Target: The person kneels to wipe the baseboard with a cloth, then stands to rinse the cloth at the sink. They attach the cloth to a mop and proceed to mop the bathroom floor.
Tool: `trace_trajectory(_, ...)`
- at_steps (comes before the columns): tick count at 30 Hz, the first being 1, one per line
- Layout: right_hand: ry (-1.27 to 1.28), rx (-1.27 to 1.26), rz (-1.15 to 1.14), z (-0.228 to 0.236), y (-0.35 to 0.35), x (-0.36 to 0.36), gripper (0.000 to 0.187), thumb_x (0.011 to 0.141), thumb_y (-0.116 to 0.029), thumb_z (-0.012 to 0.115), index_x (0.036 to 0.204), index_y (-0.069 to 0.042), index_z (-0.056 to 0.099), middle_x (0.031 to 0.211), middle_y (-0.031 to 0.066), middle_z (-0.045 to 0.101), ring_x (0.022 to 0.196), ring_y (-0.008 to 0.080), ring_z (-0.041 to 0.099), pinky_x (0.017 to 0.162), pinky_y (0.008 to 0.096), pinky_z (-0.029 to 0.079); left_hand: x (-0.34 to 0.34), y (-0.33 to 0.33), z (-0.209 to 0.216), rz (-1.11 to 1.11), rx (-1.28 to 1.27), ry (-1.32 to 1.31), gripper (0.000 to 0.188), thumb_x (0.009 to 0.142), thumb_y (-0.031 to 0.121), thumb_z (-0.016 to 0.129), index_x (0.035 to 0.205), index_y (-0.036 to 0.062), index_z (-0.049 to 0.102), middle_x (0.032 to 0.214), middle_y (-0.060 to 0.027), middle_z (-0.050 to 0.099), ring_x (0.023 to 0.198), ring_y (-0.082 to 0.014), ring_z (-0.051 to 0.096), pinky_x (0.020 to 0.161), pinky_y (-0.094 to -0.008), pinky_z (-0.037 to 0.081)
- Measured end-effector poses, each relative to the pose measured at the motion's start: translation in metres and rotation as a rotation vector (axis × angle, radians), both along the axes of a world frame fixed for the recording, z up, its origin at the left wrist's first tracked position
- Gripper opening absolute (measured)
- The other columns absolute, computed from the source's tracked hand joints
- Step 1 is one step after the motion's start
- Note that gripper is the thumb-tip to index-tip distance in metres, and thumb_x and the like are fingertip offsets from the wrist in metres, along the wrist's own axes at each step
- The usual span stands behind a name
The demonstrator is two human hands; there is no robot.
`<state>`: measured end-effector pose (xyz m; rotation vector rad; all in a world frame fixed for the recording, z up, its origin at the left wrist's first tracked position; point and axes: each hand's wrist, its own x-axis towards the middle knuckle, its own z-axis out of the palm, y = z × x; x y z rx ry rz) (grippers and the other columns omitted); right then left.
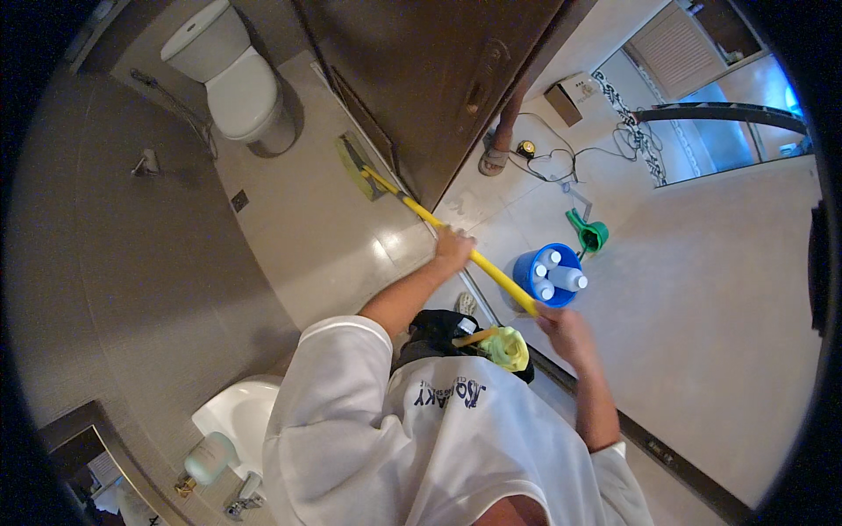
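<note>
Both my hands grip the long yellow pole of a floor brush (502, 278). My left hand (453, 249) is closed around the middle of the pole, and my right hand (566, 333) is wrapped round its near end. From my hands the pole slants away to the far left. Its wide, flat yellow-green head (355, 167) rests on the tiled floor beside the brown door; its underside is hidden. Near my right hand, beyond the door sill, stands a blue bucket (521, 268) with several white-capped bottles. A yellow-green cloth (506, 349) hangs at my waist.
A white toilet (246, 95) stands at the far left, a washbasin (219, 408) with a soap bottle (209, 458) at the near left. The brown door (412, 79) stands ajar. Beyond it are a green dipper (593, 235), cables (574, 158), a cardboard box (570, 95) and another person's sandalled foot (494, 158).
</note>
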<state>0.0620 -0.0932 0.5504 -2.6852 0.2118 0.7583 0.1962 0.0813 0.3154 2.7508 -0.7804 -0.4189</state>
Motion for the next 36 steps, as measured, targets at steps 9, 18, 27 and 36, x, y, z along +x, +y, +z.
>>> trace_trajectory(9,0.067,-0.126,-0.386,0.142,-0.076,-0.079,0.028,0.067,-0.009,0.064,0.094,-0.006,0.063,0.064,0.0068,0.056,0.048,0.0115,0.047,0.047,0.0255,0.037,-0.105,-0.119,0.070,-0.273,-0.472,0.225,0.017,0.069,0.027,0.059,0.073,0.0102,0.060,0.073,-0.0112,0.059,0.078,-0.0281,0.056,0.083,-0.0499,0.031)
trace_trajectory(18,-0.157,0.043,-0.701,0.179,-0.075,-0.122,0.031,0.058,0.002,0.066,0.088,0.005,0.060,0.061,0.0030,0.054,0.052,0.0081,0.047,0.047,0.0212,0.038,-0.119,-0.127,0.129,-0.659,-0.371,0.500,0.017,0.068,0.020,0.058,0.080,0.0103,0.064,0.083,-0.0147,0.061,0.079,-0.0302,0.059,0.067,-0.0419,0.046)
trace_trajectory(27,-0.183,0.076,-0.690,0.125,-0.038,-0.100,0.013,0.060,-0.003,0.067,0.072,0.002,0.062,0.065,0.0069,0.060,0.059,0.0132,0.054,0.056,0.0254,0.043,-0.073,-0.075,0.094,-0.657,-0.246,0.453,0.019,0.070,0.017,0.052,0.085,0.0146,0.063,0.086,-0.0117,0.062,0.083,-0.0281,0.059,0.068,-0.0422,0.046)
trace_trajectory(36,-0.310,-0.055,-0.145,0.011,0.062,0.053,0.019,0.070,-0.027,0.061,0.073,-0.008,0.062,0.064,0.0143,0.058,0.062,0.0312,0.057,0.054,0.0405,0.043,0.066,0.072,-0.041,0.104,-0.195,0.083,0.032,0.070,0.016,0.058,0.102,0.0185,0.055,0.105,-0.0075,0.053,0.099,-0.0237,0.050,0.082,-0.0376,0.041)
